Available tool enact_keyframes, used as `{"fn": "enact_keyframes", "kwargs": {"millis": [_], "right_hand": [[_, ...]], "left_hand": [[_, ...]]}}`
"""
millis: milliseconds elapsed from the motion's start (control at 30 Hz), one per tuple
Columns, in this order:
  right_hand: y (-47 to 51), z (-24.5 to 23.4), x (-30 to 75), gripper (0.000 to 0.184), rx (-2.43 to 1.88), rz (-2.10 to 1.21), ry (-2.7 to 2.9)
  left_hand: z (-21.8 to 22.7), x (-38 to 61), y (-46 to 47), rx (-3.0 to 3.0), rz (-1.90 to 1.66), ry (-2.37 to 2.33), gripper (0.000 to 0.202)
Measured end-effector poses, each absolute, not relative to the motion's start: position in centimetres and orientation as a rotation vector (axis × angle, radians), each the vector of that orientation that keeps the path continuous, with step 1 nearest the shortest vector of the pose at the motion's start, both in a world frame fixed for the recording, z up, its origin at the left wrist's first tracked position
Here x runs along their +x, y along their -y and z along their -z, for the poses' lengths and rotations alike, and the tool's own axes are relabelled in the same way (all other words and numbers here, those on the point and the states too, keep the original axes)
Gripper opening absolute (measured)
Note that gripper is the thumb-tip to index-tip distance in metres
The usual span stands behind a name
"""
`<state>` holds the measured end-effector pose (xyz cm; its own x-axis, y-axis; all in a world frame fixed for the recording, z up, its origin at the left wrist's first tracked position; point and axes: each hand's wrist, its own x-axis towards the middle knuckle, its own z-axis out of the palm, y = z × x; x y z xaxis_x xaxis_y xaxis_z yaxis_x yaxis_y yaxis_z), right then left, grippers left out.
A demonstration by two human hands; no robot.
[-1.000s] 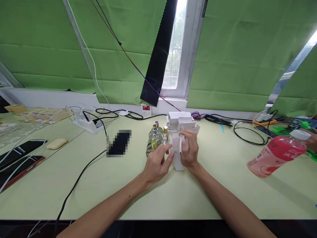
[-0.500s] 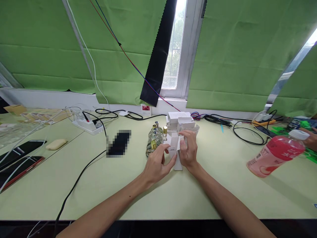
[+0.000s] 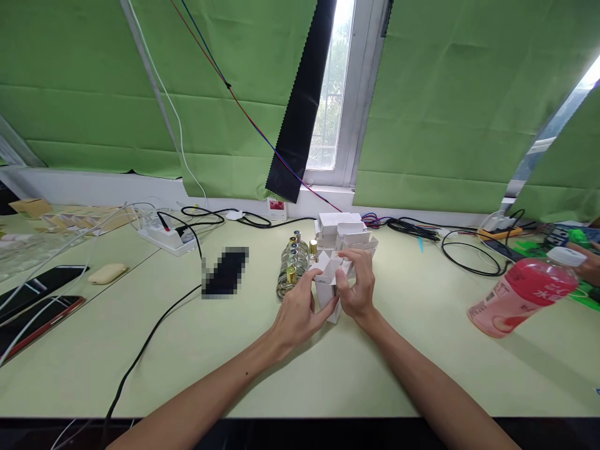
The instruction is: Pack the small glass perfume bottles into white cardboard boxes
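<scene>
A small white cardboard box stands upright on the table, its top flaps spread. My left hand grips its left side between thumb and fingers. On the right side, my right hand pinches the same box near its top flaps. What the box holds inside is hidden. Just left of it, small glass bottles with gold and silver caps stand in a row. One more gold-capped bottle rises behind the box. Farther back, several white boxes are grouped together, some with open flaps.
To the right stands a pink drink bottle. A pixelated dark object lies left, beside a black cable. A power strip, two phones and a cream case lie farther left. Another person's hand shows at the right edge.
The white box between my hands has turned and tilted slightly, so more of its front face and spread flaps shows. Both hands have stayed nearly in place on it.
</scene>
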<state>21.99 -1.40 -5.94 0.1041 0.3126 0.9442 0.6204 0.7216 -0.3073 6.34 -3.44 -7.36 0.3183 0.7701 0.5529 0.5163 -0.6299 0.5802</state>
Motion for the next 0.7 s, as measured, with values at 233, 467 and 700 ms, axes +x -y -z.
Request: {"fn": "enact_keyframes", "kwargs": {"millis": [233,467,700], "right_hand": [[1.37,6.26,22.1,0.026,-0.815,0.201,1.471],[1.09,6.34,22.24,0.027,-0.872,0.133,1.365],[0.91,6.46,22.34,0.031,-0.921,0.104,1.309]], "left_hand": [[7.58,6.33,3.34,2.252,-1.226,-1.124,0.046],[6.88,6.48,3.47,2.079,-1.29,-1.094,0.048],[6.74,6.53,3.4,1.953,-1.344,-1.081,0.046]]}}
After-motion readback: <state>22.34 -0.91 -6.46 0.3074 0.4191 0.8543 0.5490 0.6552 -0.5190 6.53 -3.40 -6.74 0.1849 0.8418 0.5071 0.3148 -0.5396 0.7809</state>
